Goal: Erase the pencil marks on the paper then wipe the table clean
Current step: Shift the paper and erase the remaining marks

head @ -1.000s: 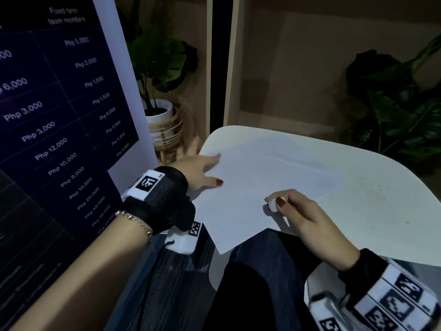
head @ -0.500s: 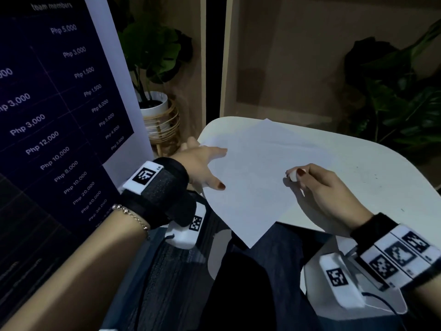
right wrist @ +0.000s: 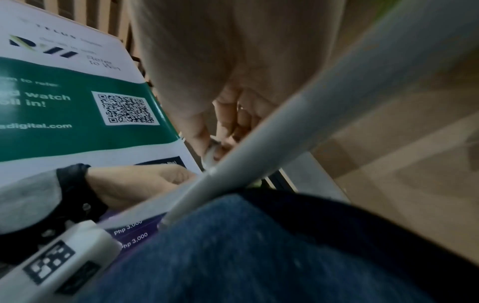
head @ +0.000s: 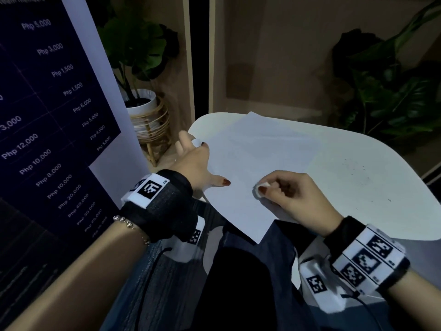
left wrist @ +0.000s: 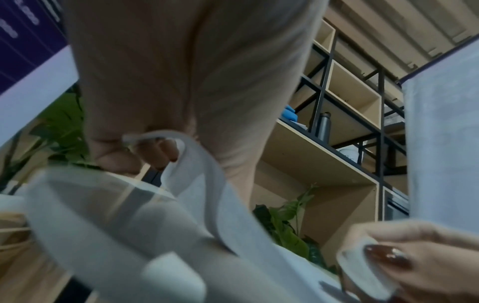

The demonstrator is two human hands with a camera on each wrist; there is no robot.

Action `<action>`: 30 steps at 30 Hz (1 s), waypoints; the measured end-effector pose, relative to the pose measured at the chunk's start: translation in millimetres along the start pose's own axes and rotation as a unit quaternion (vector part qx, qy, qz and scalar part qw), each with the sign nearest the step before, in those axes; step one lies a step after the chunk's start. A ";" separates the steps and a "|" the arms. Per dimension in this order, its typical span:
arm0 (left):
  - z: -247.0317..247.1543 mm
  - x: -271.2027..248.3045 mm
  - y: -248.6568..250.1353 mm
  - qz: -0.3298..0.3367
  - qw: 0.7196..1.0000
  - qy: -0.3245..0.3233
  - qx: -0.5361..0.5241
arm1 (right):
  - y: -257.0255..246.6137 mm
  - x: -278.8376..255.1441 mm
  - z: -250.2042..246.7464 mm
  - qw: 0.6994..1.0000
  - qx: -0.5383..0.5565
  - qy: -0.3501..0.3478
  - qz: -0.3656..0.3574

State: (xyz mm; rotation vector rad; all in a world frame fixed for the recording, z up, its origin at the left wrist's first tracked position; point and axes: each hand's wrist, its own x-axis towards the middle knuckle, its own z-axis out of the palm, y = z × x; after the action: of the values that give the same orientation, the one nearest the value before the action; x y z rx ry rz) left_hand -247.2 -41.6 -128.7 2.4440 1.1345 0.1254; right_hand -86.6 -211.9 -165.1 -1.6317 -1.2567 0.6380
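Right hand [head: 296, 194]: fingers curled, pinching a white eraser [head: 261, 189] against the paper [head: 257, 154]; eraser touching the sheet near its middle.
Left hand [head: 195, 161]: pinning the sheet's left edge, thumb on the paper, fingers gripping the edge that curls up.
Paper: lying skewed on the white table [head: 372, 187]; near corner overhanging the person's lap.
Risk: hard strokes toward that unsupported corner could crease or tear it; a loosened left hold would let the sheet slide.
Crumbs [head: 355, 167]: dark specks to the right, not yet wiped.

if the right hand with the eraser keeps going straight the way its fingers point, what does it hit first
Probably the left hand's thumb. The right hand pinches the eraser on the paper, its fingertips aimed leftward; only bare paper lies between eraser and thumb. Depth is unclear, so it might pass just in front.
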 end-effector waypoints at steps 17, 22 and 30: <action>12.4 -3.8 12.5 0.148 0.977 -0.026 0.151 | 9.6 9.0 -4.1 0.990 0.123 0.065 -0.004; 20.7 -7.5 17.9 0.167 0.963 -0.188 0.101 | 7.8 8.5 -5.6 0.993 0.107 0.042 0.002; 26.1 -7.2 16.0 0.163 0.963 -0.196 0.087 | 12.4 10.3 -5.4 0.993 0.119 0.016 -0.005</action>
State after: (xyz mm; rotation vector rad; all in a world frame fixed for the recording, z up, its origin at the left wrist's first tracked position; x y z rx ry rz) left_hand -233.8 -65.3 -144.6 2.6329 0.5884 -0.3602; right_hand -73.2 -204.6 -172.5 -1.4330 -1.1192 0.7250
